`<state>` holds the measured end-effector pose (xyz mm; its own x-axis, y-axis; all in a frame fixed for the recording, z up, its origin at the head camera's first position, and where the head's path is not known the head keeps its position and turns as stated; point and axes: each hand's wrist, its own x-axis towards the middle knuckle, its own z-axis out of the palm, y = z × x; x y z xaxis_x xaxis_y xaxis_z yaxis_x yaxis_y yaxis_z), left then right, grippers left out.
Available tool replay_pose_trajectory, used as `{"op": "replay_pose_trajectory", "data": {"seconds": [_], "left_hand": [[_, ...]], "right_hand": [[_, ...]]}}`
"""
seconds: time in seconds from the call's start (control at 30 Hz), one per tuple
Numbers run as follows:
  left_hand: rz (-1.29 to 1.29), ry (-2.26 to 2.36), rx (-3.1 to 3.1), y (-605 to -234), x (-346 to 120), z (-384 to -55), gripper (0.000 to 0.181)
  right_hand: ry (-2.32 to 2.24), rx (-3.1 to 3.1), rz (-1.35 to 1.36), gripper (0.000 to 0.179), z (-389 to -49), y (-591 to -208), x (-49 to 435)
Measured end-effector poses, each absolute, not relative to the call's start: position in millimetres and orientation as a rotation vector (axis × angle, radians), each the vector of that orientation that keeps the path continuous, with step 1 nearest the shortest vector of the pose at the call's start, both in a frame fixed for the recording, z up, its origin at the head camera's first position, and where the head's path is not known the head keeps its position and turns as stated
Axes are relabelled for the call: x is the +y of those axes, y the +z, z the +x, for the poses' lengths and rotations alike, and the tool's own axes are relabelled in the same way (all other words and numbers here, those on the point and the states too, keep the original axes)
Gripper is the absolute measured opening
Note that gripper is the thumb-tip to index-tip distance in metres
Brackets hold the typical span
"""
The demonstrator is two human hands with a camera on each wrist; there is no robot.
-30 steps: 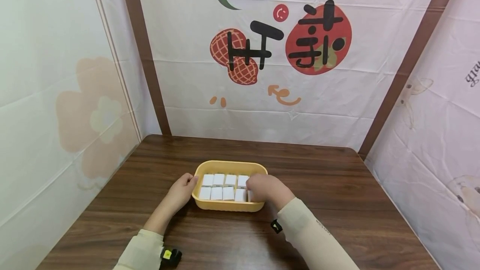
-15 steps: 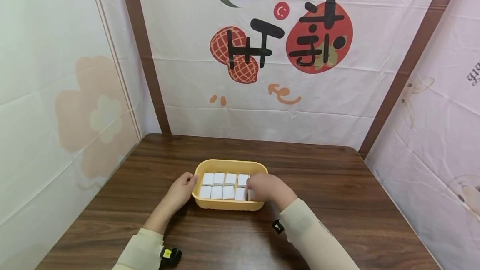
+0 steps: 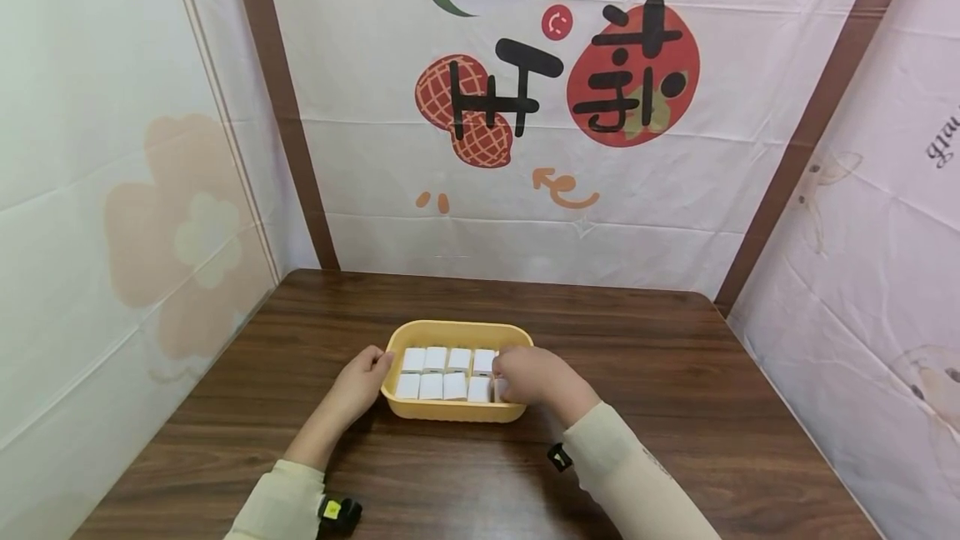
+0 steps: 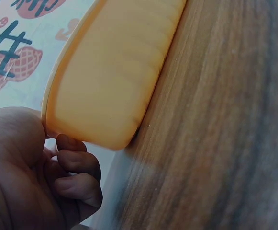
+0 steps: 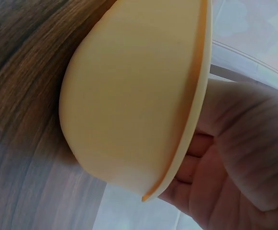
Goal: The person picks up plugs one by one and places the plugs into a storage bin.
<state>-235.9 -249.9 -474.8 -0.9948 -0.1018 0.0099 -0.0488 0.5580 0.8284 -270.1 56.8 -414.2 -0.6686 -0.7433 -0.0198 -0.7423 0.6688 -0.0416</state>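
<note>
A yellow plastic basket [image 3: 453, 412] stands on the table with several small white blocks [image 3: 454, 386] in two rows. Some blocks show a small dark slot on their near side, like charger adapters. My left hand [image 3: 360, 377] pinches the basket's left end by its rim, fingers curled under it in the left wrist view. My right hand [image 3: 536, 377] reaches over the right end into the basket, above the rightmost blocks. In the right wrist view the fingertips are hidden behind the basket wall [image 5: 129, 96], so whether they grip a block does not show.
The brown wooden table [image 3: 637, 357] extends around the basket on all sides. Printed white cloth walls [image 3: 450, 240] rise behind it and at both sides. Black wrist cameras [image 3: 339, 515] sit on both sleeves.
The head view has shifted slightly. Both hands keep almost the same place at the basket; the right wrist has moved a little to the right.
</note>
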Motion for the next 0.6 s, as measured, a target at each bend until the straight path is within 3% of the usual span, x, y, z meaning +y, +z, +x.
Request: {"op": "replay_pose_trajectory", "data": {"seconds": [0.37, 0.6], "left_hand": [[0.135, -1.431, -2.742, -477, -251, -235, 0.035], [0.132, -1.344, -2.764, -473, -257, -228, 0.039]], "right_hand": [[-0.023, 2.907, -1.323, 0.002, -264, -423, 65], [-0.015, 2.978, -1.347, 0.020, -256, -425, 67]]}}
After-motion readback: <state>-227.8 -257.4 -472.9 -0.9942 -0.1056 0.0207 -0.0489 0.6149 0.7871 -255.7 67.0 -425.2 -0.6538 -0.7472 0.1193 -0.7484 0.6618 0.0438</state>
